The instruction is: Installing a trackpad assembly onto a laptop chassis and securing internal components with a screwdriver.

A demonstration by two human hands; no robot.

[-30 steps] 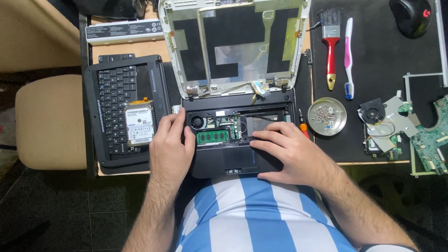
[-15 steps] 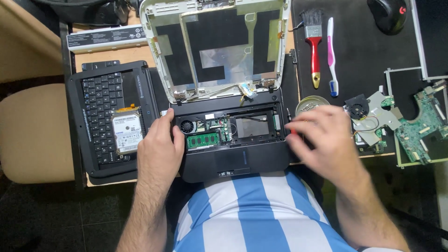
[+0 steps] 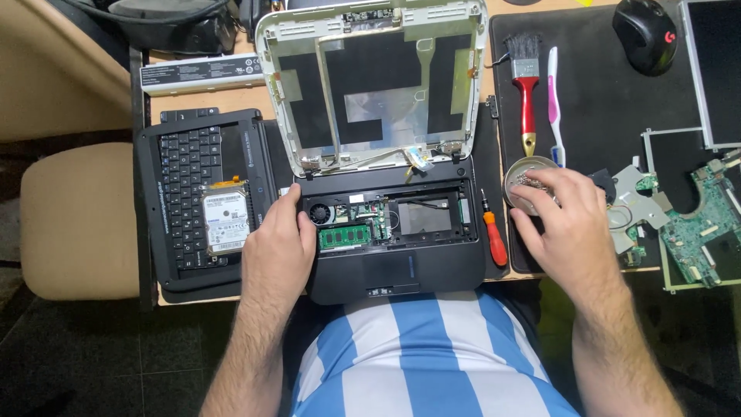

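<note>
Resting left hand [image 3: 276, 245] flat on opened black laptop base [image 3: 390, 270], right hand [image 3: 570, 224] fingers loose in round metal screw dish [image 3: 522, 184], no grip.

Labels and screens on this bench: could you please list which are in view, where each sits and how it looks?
Hard drive: on the detached keyboard left of the left hand; rectangular white label on silver.
Battery pack: top left; long pale bar with a printed label.
Memory module: in the open laptop base; green, small white sticker.
Bare display panel: top right, beyond the right hand; dark, metal-framed.
</note>
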